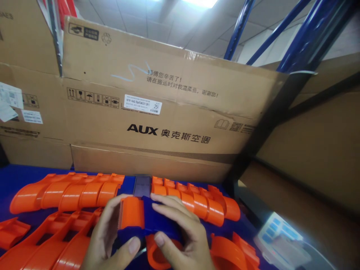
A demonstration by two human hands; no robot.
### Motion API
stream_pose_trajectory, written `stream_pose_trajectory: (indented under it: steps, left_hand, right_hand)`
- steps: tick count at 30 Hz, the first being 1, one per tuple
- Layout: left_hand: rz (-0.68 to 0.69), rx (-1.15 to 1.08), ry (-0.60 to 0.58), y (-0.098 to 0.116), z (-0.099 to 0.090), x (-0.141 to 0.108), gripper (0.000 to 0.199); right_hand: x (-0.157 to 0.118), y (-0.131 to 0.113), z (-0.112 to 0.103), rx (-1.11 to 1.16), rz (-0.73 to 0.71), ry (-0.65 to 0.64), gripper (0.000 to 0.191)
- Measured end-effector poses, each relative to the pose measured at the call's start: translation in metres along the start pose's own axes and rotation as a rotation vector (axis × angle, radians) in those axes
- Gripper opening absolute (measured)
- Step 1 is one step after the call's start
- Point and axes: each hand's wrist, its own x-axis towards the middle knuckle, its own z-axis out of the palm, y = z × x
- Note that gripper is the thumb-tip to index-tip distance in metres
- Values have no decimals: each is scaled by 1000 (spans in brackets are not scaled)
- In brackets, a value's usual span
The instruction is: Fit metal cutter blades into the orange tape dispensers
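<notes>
Brown cartons (168,127) stand across the back of the blue tabletop (17,176), and a blue rack post (239,30) leans through the upper right of the frame. Low in the centre is a blue-and-orange tool (150,221), apparently a tape dispenser, directly between the two hands and touching both. The left hand (105,240) curves round its left side, partly spread, fingers beyond the serrated orange edge and thumb low at the front. The right hand (187,228) covers more of it: its fingers lie along the blue side, thumb near the orange ring underneath. Neither hand is nearer, since each has hold of the tool. Its long axis is hard to tell, as the right hand hides much of the body. A grey plate (142,185) shows just beyond it. Orange parts (90,195) sit in a row at left, with more orange pieces (194,202) right of centre. At lower right lies a clear case (289,251).
</notes>
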Motion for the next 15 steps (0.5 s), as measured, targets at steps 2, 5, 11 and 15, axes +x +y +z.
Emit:
stream_pose_trajectory:
  steps: [2,5,11,15]
  left_hand:
    - [33,-2,40,-1,0,-2,76]
    - [94,10,59,1,0,-3,77]
    - [155,-4,-35,0,-2,-2,77]
    - [111,-103,-21,-6,-1,-2,69]
  right_hand:
    - [0,1,-1,12,-6,-5,46]
    - [1,4,-2,10,-48,2,59]
    - [3,3,-4,-170,-198,-21,76]
    - [3,1,-4,-317,-313,-50,70]
